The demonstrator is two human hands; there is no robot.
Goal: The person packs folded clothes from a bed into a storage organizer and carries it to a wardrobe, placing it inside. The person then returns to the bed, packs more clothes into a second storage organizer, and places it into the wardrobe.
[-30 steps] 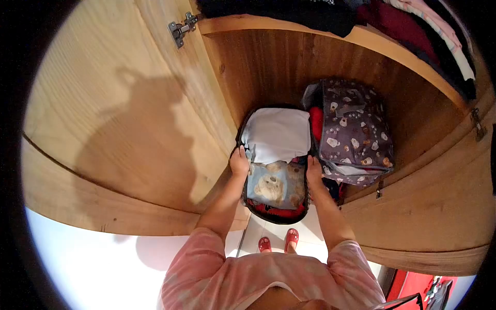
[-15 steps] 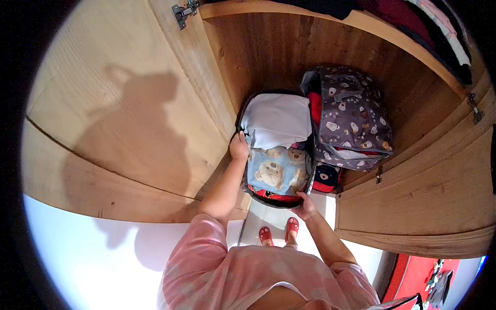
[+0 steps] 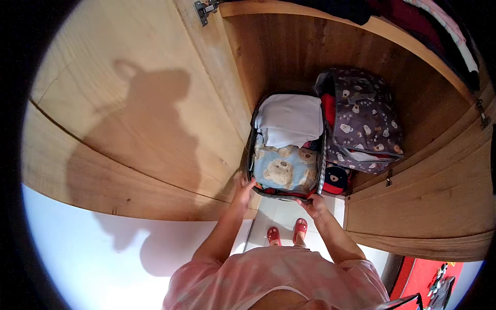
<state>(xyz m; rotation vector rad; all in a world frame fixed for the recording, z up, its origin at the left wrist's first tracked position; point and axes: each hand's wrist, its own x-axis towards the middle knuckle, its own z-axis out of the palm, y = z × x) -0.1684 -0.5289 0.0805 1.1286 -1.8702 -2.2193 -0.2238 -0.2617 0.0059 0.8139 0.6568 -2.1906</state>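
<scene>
Gripping the near rim of the open bag (image 3: 323, 175), the right hand (image 3: 313, 204) has its fingers curled at the edge; the left hand (image 3: 244, 189), blurred, touches the near left corner, its grip impossible to tell. The bag sits at the mouth of a wooden cabinet (image 3: 289, 49), holding one white cloth (image 3: 289, 118) and one blue bear-print cloth (image 3: 284, 168) plus some red fabric. Just beside it on the right stands one dark patterned bag (image 3: 368, 121), with one bear-faced item (image 3: 337, 176) near its base. Two wooden doors (image 3: 134, 119) flank the opening, and one shelf (image 3: 413, 45) above bears clothes. Below, two red slippers (image 3: 274, 236) stand on pale floor tiles (image 3: 279, 213).
</scene>
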